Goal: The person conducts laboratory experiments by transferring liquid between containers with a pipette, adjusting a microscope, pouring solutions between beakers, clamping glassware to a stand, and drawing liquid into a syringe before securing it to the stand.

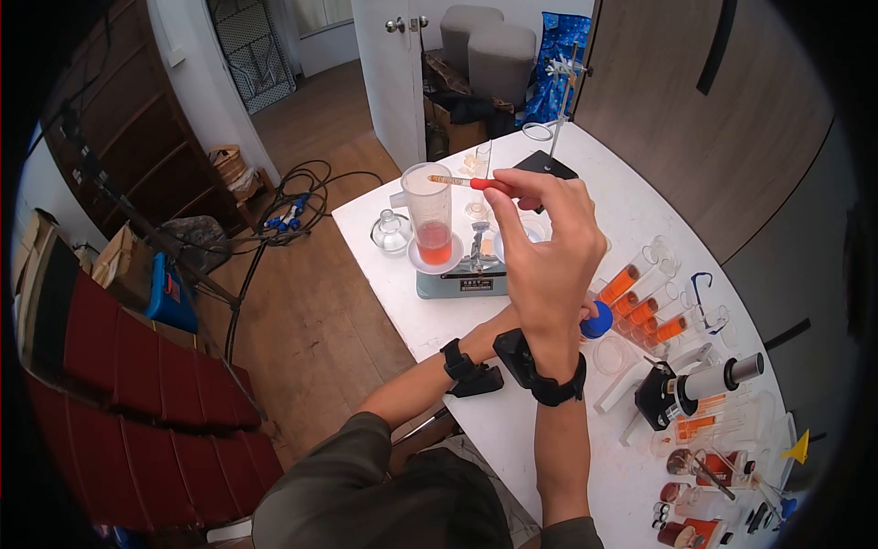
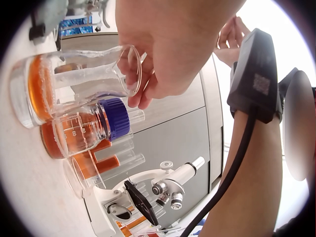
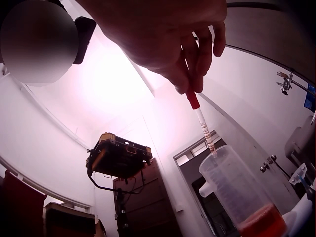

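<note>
My right hand [image 1: 553, 242] pinches the red bulb of a dropper [image 1: 450, 180] between thumb and fingers. The dropper's tip overlaps the mouth of a translucent measuring jug [image 1: 428, 201], which has red liquid in its bottom and stands on a balance pan [image 1: 450, 265]. In the right wrist view, the dropper [image 3: 206, 134] slants down to the jug's rim. Mostly hidden behind the right arm in the head view, my left hand [image 2: 153, 54] grips the rim of a clear glass beaker [image 2: 74, 74] holding some orange liquid. A blue-capped bottle [image 2: 74, 132] stands beside that beaker.
The balance [image 1: 437, 285] sits near the table's far left, with a glass lidded vessel [image 1: 391, 232] beside it. A retort stand [image 1: 560, 119] rises behind. To the right are tubes of orange liquid [image 1: 625, 282], a microscope [image 1: 704, 382] and small bottles [image 1: 681, 494].
</note>
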Motion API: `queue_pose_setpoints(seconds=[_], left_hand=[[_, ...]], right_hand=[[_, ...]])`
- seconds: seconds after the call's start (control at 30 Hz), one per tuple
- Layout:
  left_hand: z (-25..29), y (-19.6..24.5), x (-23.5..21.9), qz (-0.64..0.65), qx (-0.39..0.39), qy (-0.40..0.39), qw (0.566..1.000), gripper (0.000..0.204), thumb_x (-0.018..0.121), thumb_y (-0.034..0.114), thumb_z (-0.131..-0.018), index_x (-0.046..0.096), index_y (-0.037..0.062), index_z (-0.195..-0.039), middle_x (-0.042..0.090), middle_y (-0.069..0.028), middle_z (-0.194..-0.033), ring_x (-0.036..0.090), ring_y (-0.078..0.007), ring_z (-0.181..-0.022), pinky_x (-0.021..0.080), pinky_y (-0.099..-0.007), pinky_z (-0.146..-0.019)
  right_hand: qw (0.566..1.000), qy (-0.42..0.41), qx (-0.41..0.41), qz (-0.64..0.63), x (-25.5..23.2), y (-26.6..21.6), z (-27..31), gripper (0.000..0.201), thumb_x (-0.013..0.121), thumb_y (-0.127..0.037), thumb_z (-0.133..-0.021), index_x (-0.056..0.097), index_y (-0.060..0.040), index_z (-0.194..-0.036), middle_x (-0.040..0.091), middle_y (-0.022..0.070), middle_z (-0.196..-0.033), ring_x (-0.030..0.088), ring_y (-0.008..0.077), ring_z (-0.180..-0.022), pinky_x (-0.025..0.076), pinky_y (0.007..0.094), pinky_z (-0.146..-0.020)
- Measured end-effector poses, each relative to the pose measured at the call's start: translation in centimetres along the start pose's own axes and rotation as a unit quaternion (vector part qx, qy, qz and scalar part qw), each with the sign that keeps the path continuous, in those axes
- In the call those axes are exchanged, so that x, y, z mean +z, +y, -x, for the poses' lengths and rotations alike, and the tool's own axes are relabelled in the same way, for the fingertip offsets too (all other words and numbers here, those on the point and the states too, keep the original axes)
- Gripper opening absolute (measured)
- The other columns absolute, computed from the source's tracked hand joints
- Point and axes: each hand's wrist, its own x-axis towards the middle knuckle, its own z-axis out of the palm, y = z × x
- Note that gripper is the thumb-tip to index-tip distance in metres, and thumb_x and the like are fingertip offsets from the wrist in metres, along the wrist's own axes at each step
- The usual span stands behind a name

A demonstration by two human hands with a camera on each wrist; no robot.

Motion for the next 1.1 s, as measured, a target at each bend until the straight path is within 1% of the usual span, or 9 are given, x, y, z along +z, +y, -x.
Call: queue_pose_setpoints(seconds=[0.27, 0.33, 0.43, 0.63, 0.7, 0.83, 0.9, 0.93, 1.1], left_hand=[[0.1, -0.2, 0.0, 0.020, -0.012, -0.009, 1.000, 0.005, 0.068, 0.008, -0.093, 0.070, 0.0092, -0.097, 0.068, -0.0042, -0.094, 0.062, -0.0207, -0.093, 0.049, -0.0345, -0.087], [0.3, -0.9, 0.5, 0.076, -0.020, -0.008, 0.997, 0.008, 0.068, 0.009, -0.093, 0.071, 0.0076, -0.100, 0.068, -0.0060, -0.094, 0.063, -0.0227, -0.093, 0.050, -0.0360, -0.086], [0.5, -1.2, 0.5, 0.082, -0.025, -0.007, 0.996, 0.009, 0.068, 0.009, -0.092, 0.071, 0.0061, -0.100, 0.068, -0.0075, -0.096, 0.062, -0.0249, -0.094, 0.050, -0.0375, -0.086], [0.4, -0.8, 0.0, 0.101, -0.042, -0.006, 0.994, 0.013, 0.066, 0.009, -0.091, 0.070, 0.0016, -0.101, 0.069, -0.0120, -0.100, 0.060, -0.0315, -0.097, 0.050, -0.0420, -0.087], [0.4, -0.6, -0.1, 0.086, -0.038, -0.015, 0.995, 0.012, 0.066, 0.008, -0.091, 0.071, 0.0020, -0.100, 0.069, -0.0117, -0.099, 0.060, -0.0309, -0.097, 0.050, -0.0415, -0.087], [0.3, -0.7, -0.1, 0.067, -0.021, -0.021, 0.997, 0.013, 0.066, 0.004, -0.089, 0.073, 0.0020, -0.100, 0.069, -0.0112, -0.093, 0.062, -0.0283, -0.094, 0.051, -0.0389, -0.085], [0.3, -0.7, -0.1, 0.065, -0.021, -0.019, 0.998, 0.012, 0.066, 0.004, -0.089, 0.073, 0.0020, -0.099, 0.069, -0.0109, -0.093, 0.062, -0.0278, -0.094, 0.051, -0.0387, -0.084], [0.3, -0.7, -0.1, 0.064, -0.021, -0.017, 0.998, 0.011, 0.066, 0.004, -0.089, 0.074, 0.0020, -0.098, 0.069, -0.0107, -0.092, 0.062, -0.0274, -0.094, 0.051, -0.0385, -0.084], [0.2, -0.7, -0.1, 0.059, -0.034, -0.028, 0.997, 0.015, 0.065, 0.004, -0.090, 0.075, 0.0021, -0.101, 0.071, -0.0103, -0.094, 0.063, -0.0263, -0.093, 0.053, -0.0381, -0.083]], right_hand=[[1.000, 0.004, 0.009, 0.009, -0.1, -0.1, 0.1, 0.020, 0.081, -0.005, -0.083, 0.078, -0.0068, -0.102, 0.074, 0.0073, -0.092, 0.067, 0.0168, -0.084, 0.053, 0.0297, -0.073], [1.000, 0.012, 0.018, 0.002, -0.2, -0.1, 0.1, 0.020, 0.081, -0.006, -0.083, 0.077, -0.0066, -0.103, 0.074, 0.0076, -0.093, 0.067, 0.0163, -0.084, 0.053, 0.0291, -0.073], [0.999, 0.030, 0.038, -0.010, -0.9, -0.2, 0.0, 0.021, 0.080, -0.006, -0.084, 0.077, -0.0063, -0.104, 0.074, 0.0080, -0.093, 0.068, 0.0154, -0.084, 0.052, 0.0285, -0.075], [0.993, 0.078, 0.088, 0.008, -4.6, 0.1, -0.7, 0.019, 0.078, -0.006, -0.087, 0.077, -0.0059, -0.106, 0.075, 0.0075, -0.094, 0.068, 0.0142, -0.085, 0.051, 0.0303, -0.081], [0.988, 0.122, 0.083, 0.035, -6.0, 0.9, -0.8, 0.021, 0.079, -0.002, -0.083, 0.075, -0.0030, -0.104, 0.074, 0.0067, -0.089, 0.066, 0.0132, -0.081, 0.051, 0.0281, -0.074], [0.982, 0.133, 0.112, 0.070, -9.2, 2.5, -0.2, 0.019, 0.078, -0.003, -0.086, 0.075, -0.0030, -0.105, 0.074, 0.0071, -0.092, 0.066, 0.0127, -0.083, 0.052, 0.0284, -0.075], [0.972, 0.137, 0.158, 0.105, -10.4, 3.0, -0.2, 0.018, 0.076, -0.005, -0.088, 0.075, -0.0032, -0.105, 0.074, 0.0063, -0.093, 0.066, 0.0123, -0.083, 0.052, 0.0280, -0.078], [0.972, 0.132, 0.161, 0.111, -10.9, 3.0, -0.2, 0.017, 0.076, -0.006, -0.088, 0.075, -0.0031, -0.106, 0.074, 0.0065, -0.093, 0.066, 0.0122, -0.082, 0.052, 0.0286, -0.082], [0.968, 0.128, 0.111, 0.188, -13.7, 4.7, 0.7, 0.017, 0.075, -0.006, -0.089, 0.075, -0.0033, -0.106, 0.074, 0.0063, -0.093, 0.066, 0.0126, -0.082, 0.051, 0.0295, -0.085]])
